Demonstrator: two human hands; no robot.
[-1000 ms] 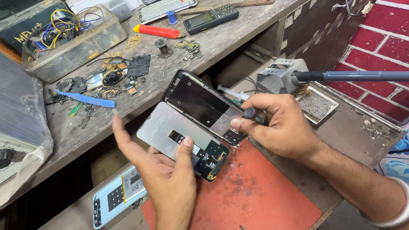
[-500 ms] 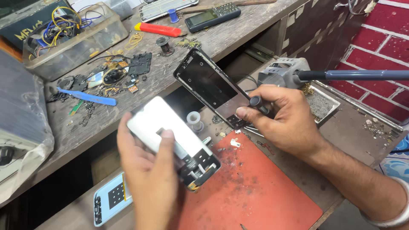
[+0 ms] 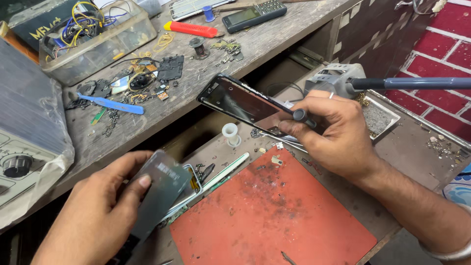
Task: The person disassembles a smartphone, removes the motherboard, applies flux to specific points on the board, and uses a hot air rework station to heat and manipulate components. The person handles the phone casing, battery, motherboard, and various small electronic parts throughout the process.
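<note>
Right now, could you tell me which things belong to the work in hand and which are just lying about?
In hand:
left hand holds the phone body
right hand holds the phone screen frame and a small screwdriver
red work mat

Lying about:
blue pry tool
red-handled tool
keypad phone
box of wires
white spool

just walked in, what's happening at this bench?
A person has a phone taken apart over a red work mat. The left hand holds the phone body with its grey back panel, tilted at the mat's left edge. The right hand lifts the black screen frame off the bench while also gripping a small screwdriver. Loose screws and parts lie around; a blue pry tool rests on the upper shelf.
</note>
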